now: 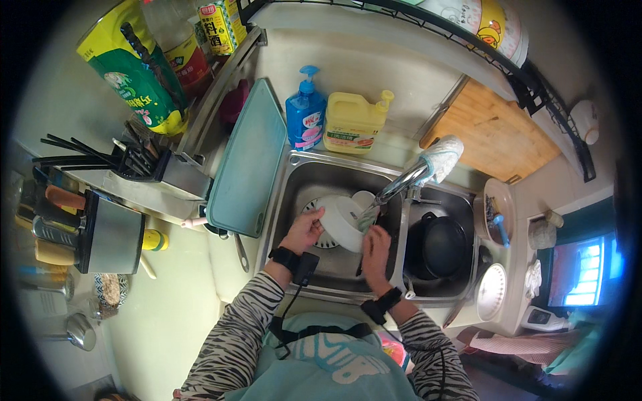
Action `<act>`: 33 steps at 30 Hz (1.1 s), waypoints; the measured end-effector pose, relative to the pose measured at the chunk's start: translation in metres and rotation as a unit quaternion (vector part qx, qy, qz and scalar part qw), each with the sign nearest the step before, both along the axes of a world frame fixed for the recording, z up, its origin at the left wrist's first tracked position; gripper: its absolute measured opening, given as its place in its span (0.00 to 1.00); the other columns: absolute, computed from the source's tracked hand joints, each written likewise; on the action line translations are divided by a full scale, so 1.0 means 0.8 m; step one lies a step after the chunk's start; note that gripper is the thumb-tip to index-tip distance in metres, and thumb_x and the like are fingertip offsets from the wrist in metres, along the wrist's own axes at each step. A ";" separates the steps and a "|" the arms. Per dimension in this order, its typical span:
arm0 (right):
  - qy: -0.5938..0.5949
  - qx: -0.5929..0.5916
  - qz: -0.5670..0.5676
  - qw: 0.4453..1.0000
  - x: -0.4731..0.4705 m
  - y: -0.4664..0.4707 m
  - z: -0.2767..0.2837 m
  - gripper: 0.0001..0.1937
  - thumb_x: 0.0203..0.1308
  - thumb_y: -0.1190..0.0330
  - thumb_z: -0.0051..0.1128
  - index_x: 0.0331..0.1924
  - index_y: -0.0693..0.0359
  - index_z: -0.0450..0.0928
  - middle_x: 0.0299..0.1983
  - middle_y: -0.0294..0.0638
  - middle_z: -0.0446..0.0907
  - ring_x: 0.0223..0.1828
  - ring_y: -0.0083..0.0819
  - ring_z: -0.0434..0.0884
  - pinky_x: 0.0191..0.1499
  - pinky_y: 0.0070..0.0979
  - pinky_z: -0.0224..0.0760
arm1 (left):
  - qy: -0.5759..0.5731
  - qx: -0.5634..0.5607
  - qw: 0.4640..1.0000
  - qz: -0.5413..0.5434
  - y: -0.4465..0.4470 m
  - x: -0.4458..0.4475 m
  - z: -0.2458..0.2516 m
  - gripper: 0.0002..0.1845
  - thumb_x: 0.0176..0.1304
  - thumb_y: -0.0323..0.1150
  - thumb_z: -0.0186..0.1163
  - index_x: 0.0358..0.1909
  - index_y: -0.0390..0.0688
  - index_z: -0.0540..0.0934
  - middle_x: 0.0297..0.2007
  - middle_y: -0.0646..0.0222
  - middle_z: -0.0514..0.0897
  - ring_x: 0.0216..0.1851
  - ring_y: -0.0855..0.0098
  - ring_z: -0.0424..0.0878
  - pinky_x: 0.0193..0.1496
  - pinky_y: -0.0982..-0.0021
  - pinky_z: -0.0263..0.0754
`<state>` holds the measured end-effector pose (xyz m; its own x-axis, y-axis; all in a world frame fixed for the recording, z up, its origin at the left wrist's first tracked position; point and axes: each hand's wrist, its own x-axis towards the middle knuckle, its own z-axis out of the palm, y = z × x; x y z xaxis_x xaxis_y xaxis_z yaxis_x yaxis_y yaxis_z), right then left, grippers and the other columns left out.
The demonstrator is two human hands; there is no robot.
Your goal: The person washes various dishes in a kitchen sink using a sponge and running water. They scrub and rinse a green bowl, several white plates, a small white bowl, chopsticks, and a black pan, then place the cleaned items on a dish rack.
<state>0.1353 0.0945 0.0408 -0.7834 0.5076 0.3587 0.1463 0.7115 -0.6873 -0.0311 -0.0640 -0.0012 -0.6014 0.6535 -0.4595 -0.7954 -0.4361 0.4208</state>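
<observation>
My left hand (305, 229) grips the left rim of a white bowl (337, 220), which is tilted over the left sink basin (321, 275). At the bowl's right side, my right hand (376, 248) has its fingers curled against a pale greenish cloth (368, 219), partly blurred. The chrome faucet (396, 186), its upper part wrapped in a white cloth (444, 158), points down at the bowl. Beneath the bowl, a white dish with dark marks (326, 241) rests in the basin, mostly hidden. Another white dish (363, 198) shows behind the bowl.
A black pan (444, 246) occupies the right basin (464, 290). Behind the sink stand a blue pump bottle (305, 118) and a yellow detergent jug (352, 123). A green cutting board (249, 165) leans at left. A white basket (491, 292) sits at right.
</observation>
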 end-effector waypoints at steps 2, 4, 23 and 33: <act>-0.005 0.029 0.052 0.998 0.004 -0.028 0.025 0.14 0.61 0.72 0.55 0.50 0.66 0.76 0.54 0.47 0.73 0.58 0.47 0.69 0.61 0.41 0.61 | -0.010 -0.004 1.000 0.003 0.009 0.009 0.001 0.13 0.69 0.32 0.57 0.50 0.35 0.77 0.46 0.63 0.84 0.49 0.69 0.82 0.54 0.71 0.77; 0.006 0.068 0.088 0.994 -0.003 -0.044 0.044 0.16 0.59 0.73 0.57 0.52 0.64 0.77 0.55 0.45 0.73 0.58 0.46 0.68 0.62 0.41 0.61 | 0.021 0.009 1.000 -0.008 0.012 0.022 0.009 0.12 0.68 0.29 0.57 0.51 0.36 0.76 0.45 0.64 0.83 0.47 0.70 0.82 0.52 0.69 0.78; -0.153 -0.355 -0.016 0.922 -0.007 -0.001 -0.059 0.23 0.73 0.57 0.40 0.54 0.71 0.70 0.53 0.59 0.74 0.54 0.51 0.74 0.58 0.43 0.65 | 0.131 -0.028 0.991 0.018 -0.011 0.038 0.101 0.03 0.66 0.29 0.60 0.38 0.41 0.81 0.34 0.74 0.84 0.32 0.82 0.79 0.36 0.78 0.73; -0.101 -0.193 -0.010 0.976 -0.080 -0.010 -0.025 0.25 0.72 0.59 0.40 0.62 0.71 0.68 0.65 0.67 0.62 0.69 0.58 0.59 0.70 0.36 0.52 | 0.180 -0.070 0.978 -0.079 -0.014 0.059 0.107 0.06 0.66 0.29 0.59 0.42 0.39 0.80 0.35 0.73 0.84 0.33 0.81 0.80 0.36 0.79 0.74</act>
<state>0.0712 0.0866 0.0208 -0.8066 0.5908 -0.0220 0.3175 0.4014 -0.8591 0.0165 -0.0755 0.0845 -0.6378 0.6966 -0.3286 -0.6374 -0.2378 0.7329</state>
